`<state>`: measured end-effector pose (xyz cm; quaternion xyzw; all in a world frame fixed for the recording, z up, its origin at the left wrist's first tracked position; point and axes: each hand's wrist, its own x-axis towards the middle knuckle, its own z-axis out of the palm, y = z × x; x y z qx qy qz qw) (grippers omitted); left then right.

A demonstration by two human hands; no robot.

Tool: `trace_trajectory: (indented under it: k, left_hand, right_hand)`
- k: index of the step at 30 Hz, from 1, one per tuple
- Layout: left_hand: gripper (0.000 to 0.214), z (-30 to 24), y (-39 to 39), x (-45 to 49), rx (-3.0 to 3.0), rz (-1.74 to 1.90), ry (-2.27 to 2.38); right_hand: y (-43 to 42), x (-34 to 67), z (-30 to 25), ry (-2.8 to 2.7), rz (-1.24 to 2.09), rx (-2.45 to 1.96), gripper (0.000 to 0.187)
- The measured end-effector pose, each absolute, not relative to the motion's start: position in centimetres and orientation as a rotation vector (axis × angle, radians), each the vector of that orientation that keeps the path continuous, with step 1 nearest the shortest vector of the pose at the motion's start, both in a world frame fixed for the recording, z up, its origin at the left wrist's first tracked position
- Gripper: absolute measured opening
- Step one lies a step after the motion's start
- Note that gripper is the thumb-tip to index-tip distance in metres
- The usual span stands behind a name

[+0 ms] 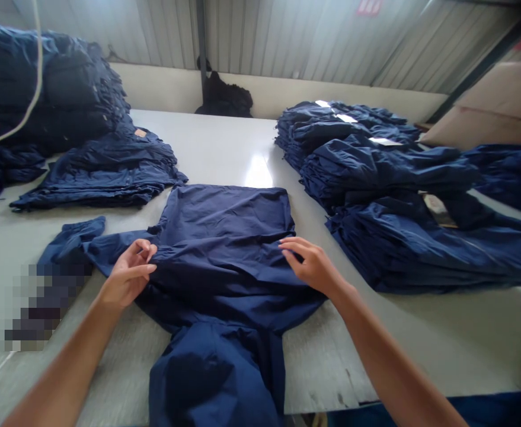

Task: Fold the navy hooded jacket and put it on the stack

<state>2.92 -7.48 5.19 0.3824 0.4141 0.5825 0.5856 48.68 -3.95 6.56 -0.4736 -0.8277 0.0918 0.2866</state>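
A navy blue hooded jacket (224, 255) lies spread on the table, its hem toward the far side. Its hood (211, 373) is toward me and reaches the near table edge. One sleeve (113, 246) stretches out to the left; the other sleeve cannot be made out. My left hand (131, 270) is at the jacket's left side, thumb and loosely curled fingers apart. At the right side, my right hand (309, 261) has its fingertips at the fabric's edge, with a gap between thumb and fingers. No cloth shows pinched in either hand.
Folded navy garments form a low stack (109, 172) at left, a tall pile (56, 89) behind it, and several stacks (420, 237) with tags along the right. A pale cable (39, 71) hangs at upper left. The white table (216, 148) extends toward the wall, near a dark bundle (227, 98).
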Motion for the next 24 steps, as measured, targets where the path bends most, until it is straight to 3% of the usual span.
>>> trace_trajectory:
  k: [1,5,7,11,15,18,21,24]
  left_hand:
    - [0.052,5.1,-7.4,2.9,0.826,1.309,0.95]
    - [0.064,3.9,-6.9,3.4,0.728,1.217,1.166]
    - [0.069,3.4,-6.7,4.0,0.783,1.276,1.234]
    - [0.062,3.3,-5.6,5.0,0.928,1.466,1.233]
    - [0.053,4.8,-3.2,4.6,1.142,1.494,1.251]
    - [0.049,6.6,-1.9,4.2,1.478,1.384,1.565]
    - [0.023,8.0,-2.1,5.3,1.983,1.198,2.027]
    - [0.025,7.0,-3.4,8.1,2.47,0.957,1.867]
  right_hand:
    - [-3.6,48.0,6.0,-2.297,0.274,-1.274,0.037]
    - [-3.1,46.9,3.2,-2.594,0.309,-1.463,0.098]
    - [-3.1,47.3,2.2,-2.617,0.314,-1.539,0.104]
    - [-2.8,48.7,1.4,-2.595,0.342,-1.576,0.099]
    - [-2.0,48.6,1.5,-2.521,0.383,-1.627,0.075]
    - [-1.4,47.5,1.9,-2.373,0.299,-1.69,0.063]
    - [-1.2,46.1,2.4,-2.192,0.068,-1.688,0.058]
    - [-1.2,45.1,2.3,-2.188,-0.112,-1.61,0.057]
